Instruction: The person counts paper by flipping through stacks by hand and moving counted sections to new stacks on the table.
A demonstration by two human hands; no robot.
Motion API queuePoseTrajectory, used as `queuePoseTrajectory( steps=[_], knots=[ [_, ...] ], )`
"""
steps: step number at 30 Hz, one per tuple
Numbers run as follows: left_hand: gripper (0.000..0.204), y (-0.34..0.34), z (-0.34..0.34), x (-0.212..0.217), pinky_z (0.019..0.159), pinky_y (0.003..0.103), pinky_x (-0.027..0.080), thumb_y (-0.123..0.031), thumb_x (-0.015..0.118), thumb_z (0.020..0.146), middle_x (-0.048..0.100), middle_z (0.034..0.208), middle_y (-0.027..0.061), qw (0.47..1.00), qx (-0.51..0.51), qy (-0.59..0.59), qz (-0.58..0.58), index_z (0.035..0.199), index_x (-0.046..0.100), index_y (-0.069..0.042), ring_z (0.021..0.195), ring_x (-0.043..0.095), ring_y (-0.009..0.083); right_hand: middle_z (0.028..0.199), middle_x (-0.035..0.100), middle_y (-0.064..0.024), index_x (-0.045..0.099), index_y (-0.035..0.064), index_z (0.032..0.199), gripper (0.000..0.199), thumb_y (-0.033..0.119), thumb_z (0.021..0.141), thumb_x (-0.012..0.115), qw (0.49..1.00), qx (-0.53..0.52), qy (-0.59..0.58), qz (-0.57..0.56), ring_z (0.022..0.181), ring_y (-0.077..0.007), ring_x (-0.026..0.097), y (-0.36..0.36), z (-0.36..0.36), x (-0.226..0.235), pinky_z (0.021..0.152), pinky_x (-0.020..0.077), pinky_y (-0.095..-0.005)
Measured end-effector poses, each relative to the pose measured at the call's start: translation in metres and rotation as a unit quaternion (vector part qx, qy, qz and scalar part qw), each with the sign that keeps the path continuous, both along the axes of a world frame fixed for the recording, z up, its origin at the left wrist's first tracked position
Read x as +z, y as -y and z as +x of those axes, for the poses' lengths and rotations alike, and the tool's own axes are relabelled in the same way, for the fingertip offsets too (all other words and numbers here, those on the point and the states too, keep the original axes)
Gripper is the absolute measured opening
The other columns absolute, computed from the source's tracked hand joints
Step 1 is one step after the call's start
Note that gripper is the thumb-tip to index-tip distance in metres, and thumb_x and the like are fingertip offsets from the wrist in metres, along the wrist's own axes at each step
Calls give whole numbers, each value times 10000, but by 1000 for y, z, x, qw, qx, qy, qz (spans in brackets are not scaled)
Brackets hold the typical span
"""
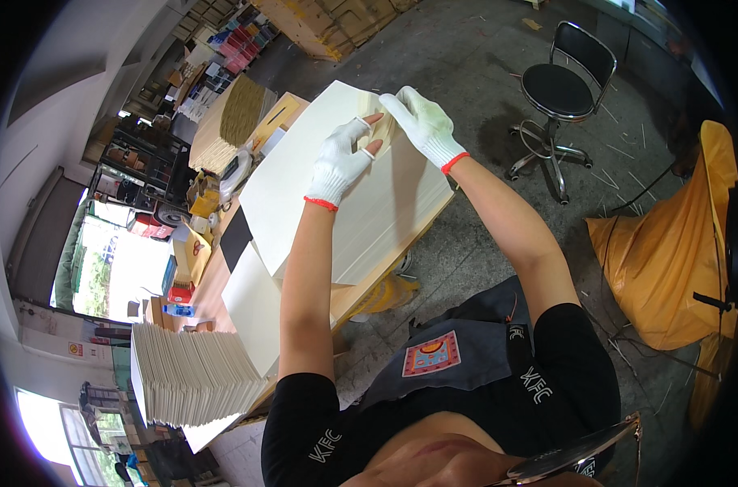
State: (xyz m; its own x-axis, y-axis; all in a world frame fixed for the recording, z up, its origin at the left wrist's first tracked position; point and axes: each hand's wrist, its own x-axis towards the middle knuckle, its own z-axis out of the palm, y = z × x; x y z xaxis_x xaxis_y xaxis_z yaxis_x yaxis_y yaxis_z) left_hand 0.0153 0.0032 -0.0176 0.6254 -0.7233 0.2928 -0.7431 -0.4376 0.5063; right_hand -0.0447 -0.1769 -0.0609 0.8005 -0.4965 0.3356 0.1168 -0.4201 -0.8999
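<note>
Paper stack (292, 183) on wooden table (215, 286), long axis slanting from lower left toward upper right. Left hand (342, 158) at fanned far edge, fingertips parted; right hand (421, 122) over same edge, grip impossible to tell. Rightward, grey floor (470, 252), then black chair (559, 91).

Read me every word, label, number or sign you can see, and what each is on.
Black shirt: large white letters, legible but not repeated here.
Wall sign: too small to read.
Apron patch: any lettering is too small to tell.
White sheets: none visible.
</note>
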Motion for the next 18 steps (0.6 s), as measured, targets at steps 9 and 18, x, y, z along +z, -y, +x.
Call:
queuePoseTrajectory(
  steps=[9, 18],
  knots=[
    [425, 0, -3, 1, 939, 410, 499, -167, 659, 904, 676, 1135, 177, 999, 12, 4, -33, 1328, 645, -186, 1066, 637, 325, 780, 642, -119, 595, 118, 953, 494, 602, 975, 502, 1000, -8, -1, -26, 757, -324, 645, 1, 4, -5, 704, 469, -425],
    [365, 4, -4, 7, 974, 363, 486, -173, 748, 852, 692, 1171, 143, 997, -2, 60, 46, 1192, 669, -64, 1123, 641, 286, 773, 639, -125, 592, 114, 962, 434, 541, 982, 516, 1000, -6, 20, -14, 759, -332, 650, 0, 6, -8, 705, 469, -436]
  ],
)
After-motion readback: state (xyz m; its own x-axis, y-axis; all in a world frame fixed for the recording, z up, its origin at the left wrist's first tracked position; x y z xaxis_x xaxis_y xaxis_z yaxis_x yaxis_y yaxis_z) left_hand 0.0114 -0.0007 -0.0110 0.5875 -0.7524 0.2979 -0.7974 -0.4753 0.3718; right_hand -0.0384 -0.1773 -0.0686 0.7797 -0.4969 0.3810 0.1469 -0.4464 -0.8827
